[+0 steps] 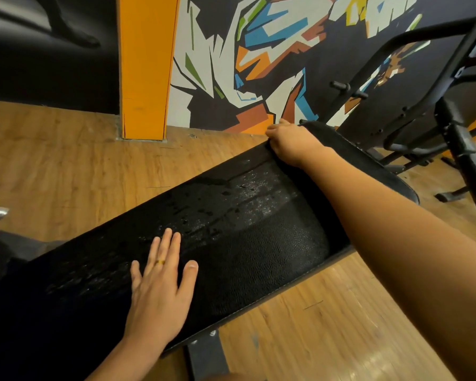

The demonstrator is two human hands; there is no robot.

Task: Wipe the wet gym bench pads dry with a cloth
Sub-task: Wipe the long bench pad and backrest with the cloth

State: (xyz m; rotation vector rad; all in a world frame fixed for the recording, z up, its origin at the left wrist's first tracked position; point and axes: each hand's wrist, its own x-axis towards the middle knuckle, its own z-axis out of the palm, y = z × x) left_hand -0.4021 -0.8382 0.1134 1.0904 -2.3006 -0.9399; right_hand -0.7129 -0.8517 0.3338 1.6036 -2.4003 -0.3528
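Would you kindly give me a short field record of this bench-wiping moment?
left hand: flat, fingers straight, resting on the bench pad
right hand: fingers curled on the edge of what looks like a black cloth at the pad's far end
pad state: black, textured, water droplets across its middle
floor: wood-look floor
behind: orange pillar, painted mural wall, black metal frame

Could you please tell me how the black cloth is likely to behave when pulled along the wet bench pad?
Probably floppy: the black cloth lies limp across the bench pad where the right hand grips its edge. Likely light, as one hand manages it. It may soak up the visible droplets and drag more heavily.
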